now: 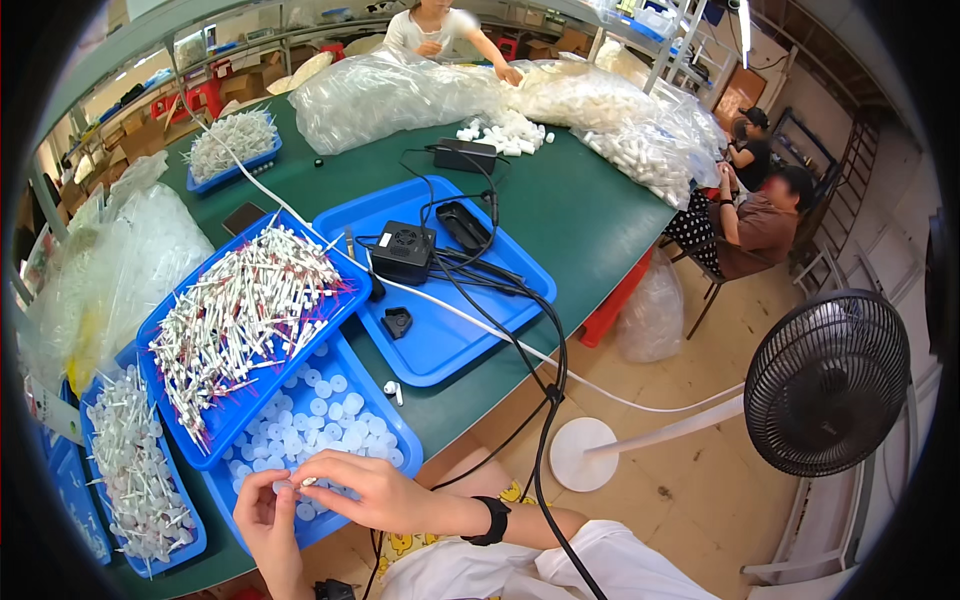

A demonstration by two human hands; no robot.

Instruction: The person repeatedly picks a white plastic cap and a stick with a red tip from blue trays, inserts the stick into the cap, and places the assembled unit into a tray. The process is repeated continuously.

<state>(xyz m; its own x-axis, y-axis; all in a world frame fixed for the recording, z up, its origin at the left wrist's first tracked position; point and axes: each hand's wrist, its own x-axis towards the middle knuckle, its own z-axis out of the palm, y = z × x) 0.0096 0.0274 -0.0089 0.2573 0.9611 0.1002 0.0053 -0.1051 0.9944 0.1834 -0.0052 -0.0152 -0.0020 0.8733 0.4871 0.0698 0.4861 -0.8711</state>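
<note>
Both my hands meet above a blue tray (408,432) of translucent round discs (325,425). My left hand (268,525) is closed in a pinch, with a small pale translucent disc (283,486) at its fingertips. Just beside it, my right hand (372,492) pinches a small white piece (308,482), most of which the fingers hide. The fingertips of both hands nearly touch. Resting partly over the disc tray is another blue tray (205,462), heaped with thin white sticks with pink ends (255,315).
On the left, a blue tray holds white sticks with discs (140,470). A flat blue tray (470,345) carries a black box (403,252) and cables. White earbuds (394,390) lie nearby. Bags of white pieces (640,140) line the far edge; co-workers sit beyond. A fan (828,380) stands right.
</note>
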